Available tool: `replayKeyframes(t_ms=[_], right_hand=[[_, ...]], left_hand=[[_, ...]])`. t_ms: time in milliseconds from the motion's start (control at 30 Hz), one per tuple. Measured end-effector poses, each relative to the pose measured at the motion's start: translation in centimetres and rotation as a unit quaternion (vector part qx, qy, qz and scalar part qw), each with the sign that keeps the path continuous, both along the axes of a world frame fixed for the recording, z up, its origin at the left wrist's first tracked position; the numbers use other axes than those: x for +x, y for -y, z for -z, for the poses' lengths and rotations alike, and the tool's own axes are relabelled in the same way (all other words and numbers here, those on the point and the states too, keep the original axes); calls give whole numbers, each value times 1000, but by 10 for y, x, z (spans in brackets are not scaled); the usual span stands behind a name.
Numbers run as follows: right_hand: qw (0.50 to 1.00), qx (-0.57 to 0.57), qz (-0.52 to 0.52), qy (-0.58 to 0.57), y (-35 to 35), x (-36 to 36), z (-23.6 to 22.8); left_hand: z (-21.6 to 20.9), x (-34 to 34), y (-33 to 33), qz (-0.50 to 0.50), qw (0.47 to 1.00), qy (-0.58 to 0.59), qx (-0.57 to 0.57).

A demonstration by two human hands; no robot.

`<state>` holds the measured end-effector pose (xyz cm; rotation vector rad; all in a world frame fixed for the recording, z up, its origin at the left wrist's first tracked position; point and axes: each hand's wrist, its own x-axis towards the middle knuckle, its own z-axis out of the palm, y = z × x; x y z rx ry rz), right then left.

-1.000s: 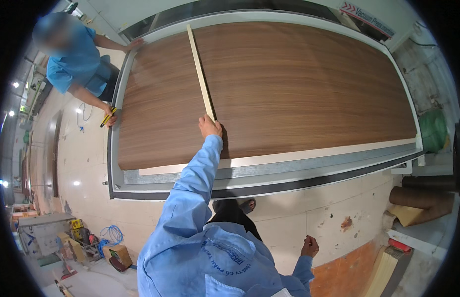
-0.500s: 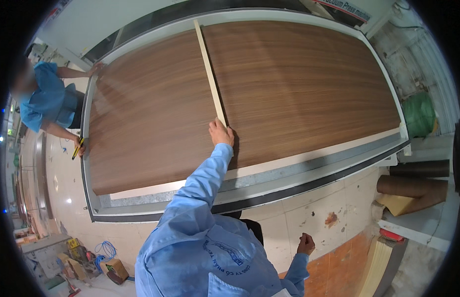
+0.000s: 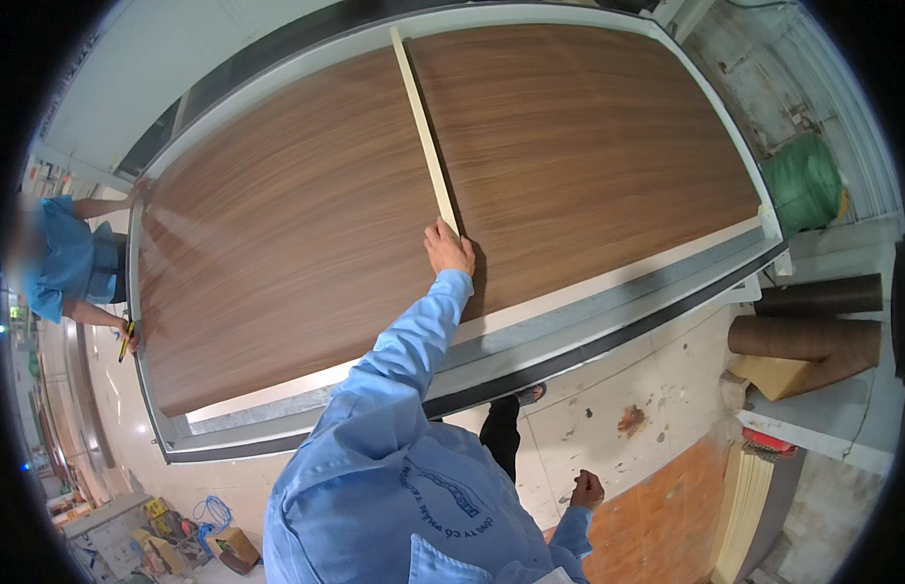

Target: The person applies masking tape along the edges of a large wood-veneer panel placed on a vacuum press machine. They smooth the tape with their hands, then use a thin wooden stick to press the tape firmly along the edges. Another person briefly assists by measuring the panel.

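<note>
My left hand [image 3: 451, 249] reaches over a brown wood-grain panel [image 3: 589, 146]. Its fingers close round the near end of a long, pale, narrow strip [image 3: 428, 146]. From there the strip runs across the panel to the far side of the frame. The panel lies inside a large, shallow, light-grey frame [image 3: 749, 255] with a dark outer edge. Down at my right side hangs my right hand [image 3: 587, 490], above the floor and away from the frame. Its fingers are curled in, and nothing shows in them.
At the left end, a co-worker [image 3: 68, 253] in blue rests a hand on the frame and holds a yellow-and-black tool [image 3: 126, 341] in the other. Brown rolls [image 3: 803, 341] lie on a grey surface at right, near a green bundle [image 3: 803, 182]. A box [image 3: 234, 550] and blue cable [image 3: 213, 514] sit lower left.
My view has shifted and turned slightly, so the frame sits lower at its left end. My left hand keeps hold of the strip. A foot now shows beside the frame.
</note>
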<state>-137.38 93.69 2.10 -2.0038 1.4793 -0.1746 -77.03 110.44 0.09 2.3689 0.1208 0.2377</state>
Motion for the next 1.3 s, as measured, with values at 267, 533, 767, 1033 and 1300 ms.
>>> replayKeyframes(t_ms=[267, 533, 767, 1033, 1300], right_hand=[[1000, -5, -12, 25, 148, -15, -6], [979, -52, -141, 140, 342, 169, -49], [914, -45, -327, 237, 443, 421, -71], [910, -72, -402, 74, 515, 647, -35], [901, -84, -424, 44, 588, 733, -10]], left_hand=[[7, 11, 175, -3, 999, -7, 36], [0, 24, 345, -6, 999, -1, 34], [-2, 38, 471, 24, 999, 25, 5], [-9, 32, 576, 71, 997, -29, 9], [-17, 39, 652, 185, 980, -64, 31]])
